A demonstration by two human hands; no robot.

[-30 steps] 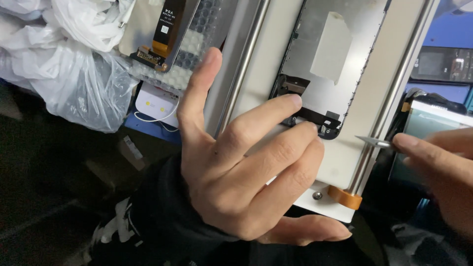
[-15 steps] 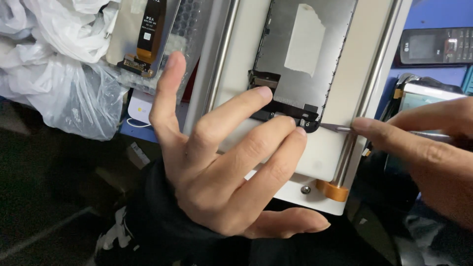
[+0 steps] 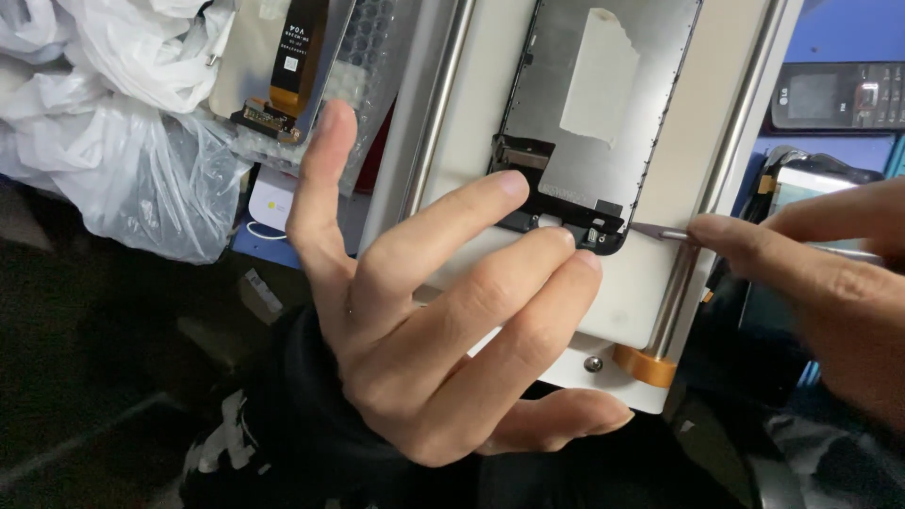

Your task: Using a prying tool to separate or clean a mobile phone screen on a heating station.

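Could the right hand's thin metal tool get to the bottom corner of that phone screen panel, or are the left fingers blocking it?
Probably yes. The left hand presses the screen panel from its left side, leaving the right corner bare, and the metal tool in the right hand already points there.

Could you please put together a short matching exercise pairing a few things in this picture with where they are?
Things:
1. phone screen panel
2. clear plastic bags
3. dark keypad phone
4. thin metal tool

Places:
A. top right, on the blue surface
B. held in the right hand, tip at the panel's lower corner
C. far left
D. on the white plate between two metal rails, under the left hand fingertips

Pairs: 1-D, 2-C, 3-A, 4-B
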